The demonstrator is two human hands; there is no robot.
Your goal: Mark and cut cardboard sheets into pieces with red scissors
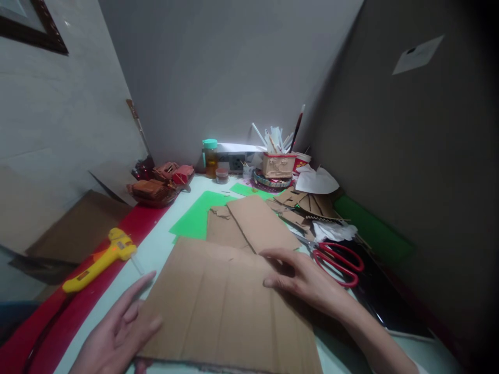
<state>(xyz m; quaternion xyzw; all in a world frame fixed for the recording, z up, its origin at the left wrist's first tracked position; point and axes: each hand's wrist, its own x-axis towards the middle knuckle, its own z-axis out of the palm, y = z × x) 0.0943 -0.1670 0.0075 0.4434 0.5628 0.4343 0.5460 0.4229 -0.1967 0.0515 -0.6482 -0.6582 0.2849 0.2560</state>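
Cardboard sheet (218, 306) is in front of the person, between the two hands, over the pale tabletop (159, 252). Left hand (117, 330) grasps its side edge, with thumb on the upper face; right hand (307, 278) appears to grasp the far right corner, also thumb on top. For good holding, both should perhaps press evenly, so the sheet does not bend along its faint creases. Just ahead of right hand lies a smaller cardboard piece (263, 223); beside it, red-handled scissors (353, 283), so an edge could catch there. Outward from left hand, yellow glue gun (99, 266) narrows the room; lifting the sheet upward seems freer.
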